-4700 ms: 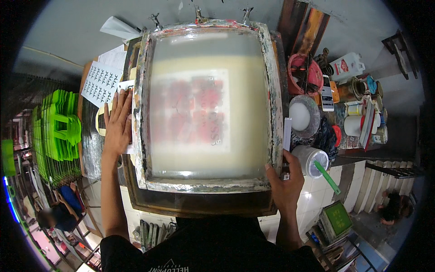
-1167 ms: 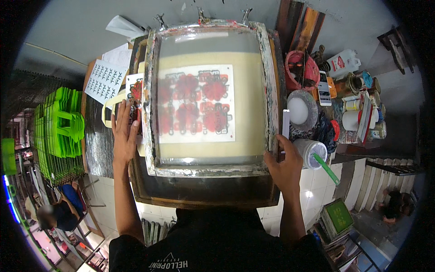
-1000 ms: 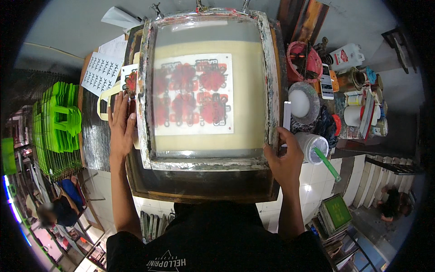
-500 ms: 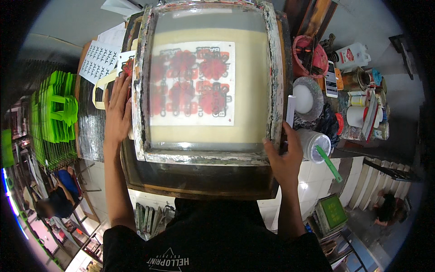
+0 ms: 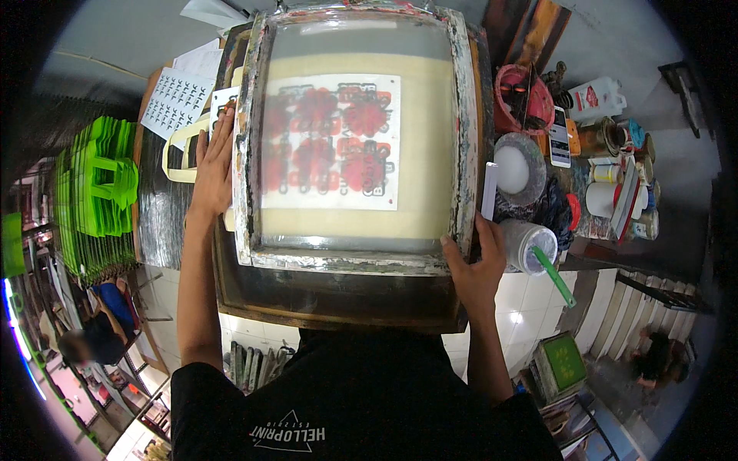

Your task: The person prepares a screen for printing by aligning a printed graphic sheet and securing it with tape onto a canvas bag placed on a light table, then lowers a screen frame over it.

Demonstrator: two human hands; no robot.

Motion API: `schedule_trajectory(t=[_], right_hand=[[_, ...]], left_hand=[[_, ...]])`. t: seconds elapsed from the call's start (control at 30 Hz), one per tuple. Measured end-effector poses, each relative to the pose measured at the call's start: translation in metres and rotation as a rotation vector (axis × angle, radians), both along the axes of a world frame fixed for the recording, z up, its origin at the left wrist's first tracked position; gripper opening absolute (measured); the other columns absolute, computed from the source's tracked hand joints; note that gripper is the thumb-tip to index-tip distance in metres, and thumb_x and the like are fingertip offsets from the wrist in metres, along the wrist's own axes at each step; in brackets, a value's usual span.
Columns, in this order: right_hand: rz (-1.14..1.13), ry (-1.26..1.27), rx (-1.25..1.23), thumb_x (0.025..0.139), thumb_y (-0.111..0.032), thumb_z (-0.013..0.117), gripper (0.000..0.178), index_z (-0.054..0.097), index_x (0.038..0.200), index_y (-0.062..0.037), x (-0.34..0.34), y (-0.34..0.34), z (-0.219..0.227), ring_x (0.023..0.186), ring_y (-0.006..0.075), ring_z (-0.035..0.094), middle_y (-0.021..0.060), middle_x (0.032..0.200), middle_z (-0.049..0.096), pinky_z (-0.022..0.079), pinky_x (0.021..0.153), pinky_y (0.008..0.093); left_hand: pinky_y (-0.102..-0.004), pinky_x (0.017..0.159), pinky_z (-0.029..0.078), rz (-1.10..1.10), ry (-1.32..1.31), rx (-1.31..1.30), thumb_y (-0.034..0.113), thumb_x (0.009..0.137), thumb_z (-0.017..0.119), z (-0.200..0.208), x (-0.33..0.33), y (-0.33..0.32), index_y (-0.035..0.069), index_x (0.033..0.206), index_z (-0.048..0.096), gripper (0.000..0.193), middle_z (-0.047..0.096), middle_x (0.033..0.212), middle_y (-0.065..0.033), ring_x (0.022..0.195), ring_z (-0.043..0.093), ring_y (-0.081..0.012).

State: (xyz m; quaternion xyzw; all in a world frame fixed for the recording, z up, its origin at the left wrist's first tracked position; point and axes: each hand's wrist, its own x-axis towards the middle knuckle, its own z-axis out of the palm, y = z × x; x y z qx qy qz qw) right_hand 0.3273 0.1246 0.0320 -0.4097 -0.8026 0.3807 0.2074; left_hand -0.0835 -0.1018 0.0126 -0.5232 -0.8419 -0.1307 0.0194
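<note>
A screen-printing frame (image 5: 461,92) with a worn, paint-spotted rim lies over a cream fabric (image 5: 338,223). Through its mesh shows a white sheet (image 5: 392,161) with red and black designs in rows. Stretched out flat, my left hand (image 5: 214,173) rests along the frame's left side, fingertips near a small printed paper (image 5: 224,98). My right hand (image 5: 478,257) grips the frame's lower right corner, thumb on the rim and fingers round the outer side. Beneath lies a larger dark board (image 5: 338,296). A cream handle loop (image 5: 169,157) sticks out beyond my left hand.
At right stand a white tub (image 5: 516,250) with a green stirrer (image 5: 557,280), a grey bowl (image 5: 530,146), a pink bucket (image 5: 507,115), a phone (image 5: 560,138) and several cans. Green bags (image 5: 104,177) hang at left. Two people are in the background.
The frame has shifted slightly to the right over the sheet. My left hand has moved slightly right with it; my right hand keeps its grip on the corner.
</note>
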Motion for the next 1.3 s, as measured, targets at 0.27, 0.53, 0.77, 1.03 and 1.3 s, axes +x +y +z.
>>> schedule_trajectory(t=[0.27,0.53,0.77,1.03,1.3], right_hand=[[0.001,0.018,0.085,0.083,-0.011,0.079,0.058,0.061,0.136,0.0046,0.004,-0.002,-0.009,0.104,0.0318,0.067,0.0208,0.119,0.062,0.055,0.089,0.0407],[-0.017,0.06,0.041,0.084,-0.01,0.078,0.055,0.062,0.134,0.0061,0.004,-0.002,-0.01,0.104,0.0303,0.066,0.02,0.118,0.063,0.054,0.089,0.0386],[-0.001,0.021,0.08,0.084,-0.012,0.077,0.057,0.061,0.136,0.0071,0.003,-0.002,-0.005,0.105,0.0323,0.066,0.0218,0.119,0.062,0.054,0.088,0.0402],[0.013,0.019,0.087,0.085,-0.014,0.077,0.059,0.059,0.137,0.0082,0.007,-0.002,-0.008,0.104,0.0365,0.066,0.0245,0.119,0.061,0.055,0.087,0.0434],[0.008,0.017,0.064,0.085,-0.012,0.077,0.058,0.059,0.138,0.008,0.004,-0.003,-0.001,0.106,0.032,0.065,0.0225,0.12,0.061,0.054,0.09,0.0402]], left_hand=[[-0.0555,0.128,0.007,0.04,-0.021,-0.02,0.044,0.108,0.033,0.0,0.003,0.001,0.017,0.162,0.037,0.061,0.027,0.172,-0.007,0.159,0.022,-0.0252],[-0.0572,0.128,0.007,0.028,-0.009,-0.023,0.047,0.107,0.033,0.001,0.002,0.001,0.015,0.162,0.037,0.064,0.028,0.171,-0.0081,0.159,0.023,-0.0264],[-0.0566,0.128,0.006,0.044,-0.01,-0.035,0.049,0.106,0.032,0.005,0.005,0.003,0.019,0.163,0.034,0.065,0.026,0.172,-0.0061,0.16,0.021,-0.024],[-0.0559,0.129,0.006,0.044,-0.007,-0.026,0.054,0.105,0.032,0.002,0.003,0.003,0.019,0.164,0.034,0.068,0.027,0.172,-0.0064,0.16,0.021,-0.0238],[-0.0555,0.129,0.005,0.048,-0.03,0.008,0.057,0.102,0.037,0.001,0.003,0.003,0.018,0.164,0.034,0.073,0.028,0.171,-0.0072,0.159,0.021,-0.0239]])
